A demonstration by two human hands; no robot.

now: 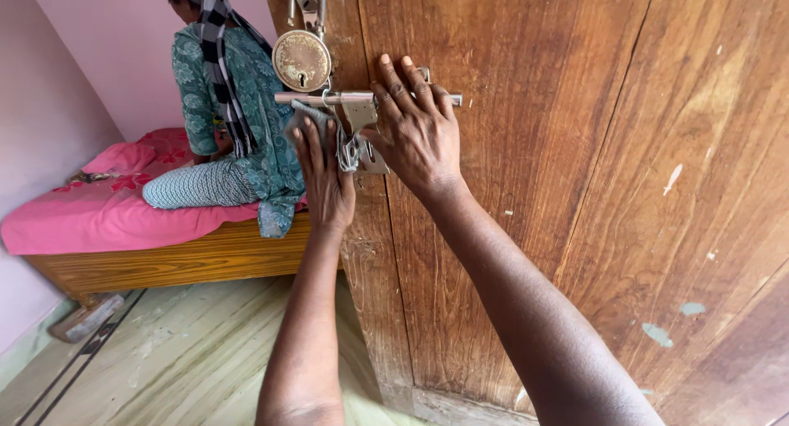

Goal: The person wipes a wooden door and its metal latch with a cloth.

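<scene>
Both hands are up on the big brown wooden door (575,188). From the person's own spot, the left hand (327,175) reaches toward eleven o'clock, and its fingers are curled round a small grey rag or cloth (311,114), pressing it against the long silver metal sliding bolt (345,98). Just beside it, nearer twelve o'clock, the right hand (417,126) lies nearly flat and open on the wood, its fingers spread over the bolt rod and the grey metal latch plate (362,134); I cannot tell if the thumb grips anything. Right above the bolt, a round rusty brass padlock (302,60) hangs on the edge of the door. My guess is that the wiping of the bolt is under way and not finished, since the cloth touches only its left end and the padlock looks dull and untouched. Farther off at ten o'clock, another person in a green patterned top (238,105) sits, turned away, on a low wooden bed with a pink sheet (99,212), by a pale pink wall (107,40).
</scene>
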